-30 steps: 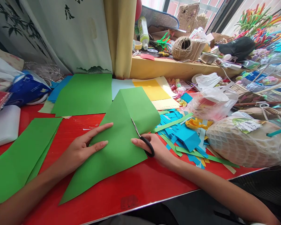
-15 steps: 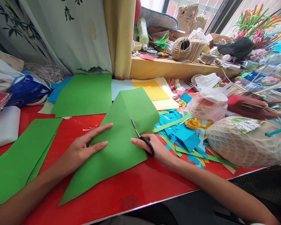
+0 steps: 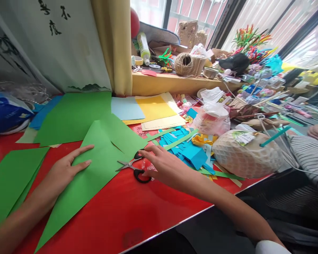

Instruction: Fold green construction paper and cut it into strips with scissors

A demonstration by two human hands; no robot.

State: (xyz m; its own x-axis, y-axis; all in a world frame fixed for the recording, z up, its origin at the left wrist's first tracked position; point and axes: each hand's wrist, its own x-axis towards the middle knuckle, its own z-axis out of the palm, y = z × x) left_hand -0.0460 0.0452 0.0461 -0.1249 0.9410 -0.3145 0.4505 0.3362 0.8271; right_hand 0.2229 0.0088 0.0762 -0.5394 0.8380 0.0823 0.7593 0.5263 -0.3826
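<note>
A large green paper sheet (image 3: 95, 173), cut to a long triangle with a short slit near its top, lies on the red table (image 3: 127, 215). My left hand (image 3: 65, 169) rests flat on the sheet's left part, fingers stretched out. Black-handled scissors (image 3: 134, 166) lie on the table at the sheet's right edge with their blades apart. My right hand (image 3: 161, 165) lies open beside and partly over the scissors' handles, its fingers extended and touching them without gripping.
More green sheets (image 3: 71, 116) and yellow sheets (image 3: 153, 109) lie behind. Blue and green paper scraps (image 3: 190, 148), a plastic bag (image 3: 213, 118) and a netted bundle (image 3: 243, 155) crowd the right. The sill holds a twine ball (image 3: 184, 63). Another person's striped sleeve (image 3: 310, 158) is at far right.
My right hand held the scissors in the green sheet; now they lie on the table and the hand is open. The raised flap lies flat. The view has swung right.
</note>
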